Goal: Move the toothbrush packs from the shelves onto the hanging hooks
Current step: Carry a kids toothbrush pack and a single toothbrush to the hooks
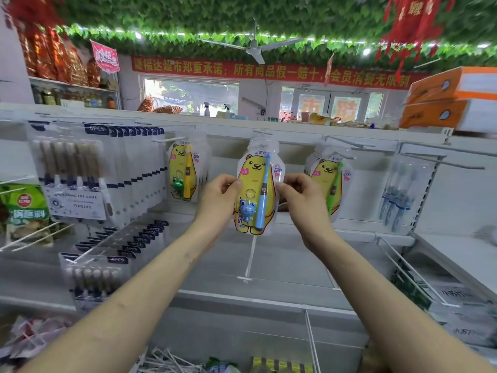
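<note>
- Left hand (219, 196) grips the left edge of a bear-shaped toothbrush pack (256, 188), thumb on the front face, fingers behind.
- Right hand (298, 195) pinches the pack's right edge, thumb in front, fingers curled behind.
- Pack held upright at centre, up against the white back panel; yellow bear print, blue toothbrush (263, 192) on its right side, blue frog charm (247, 208) lower left.
- Pack's top sits at a hook (262, 132) on the top rail; cannot tell whether the hole is threaded onto it.
- Left of it, yellow-brush bear packs (184, 173) hang on their own hook, green frog charm inside the front one.
- Right of it, just behind the right hand, green-brush bear packs (332, 179) hang on another hook.
- Far left: a long row of 6PCS toothbrush packs (78, 173) hanging, dark blue bands, brushes with pale bristles.
- Below those, nearer, a second row of 6PCS packs (107, 262) on lower hooks.
- Far right: clear packs of blue-handled brushes (403, 192) hanging, blurred.
- Bare hook (250, 255) sticks out towards the camera below the held pack.
- Green snack bag (25, 208) at left edge.
- Orange boxes (451, 100) on the shelf top, upper right.
- Ceiling fan (254, 45) under leafy ceiling; red banner (269, 72) on the far wall.
</note>
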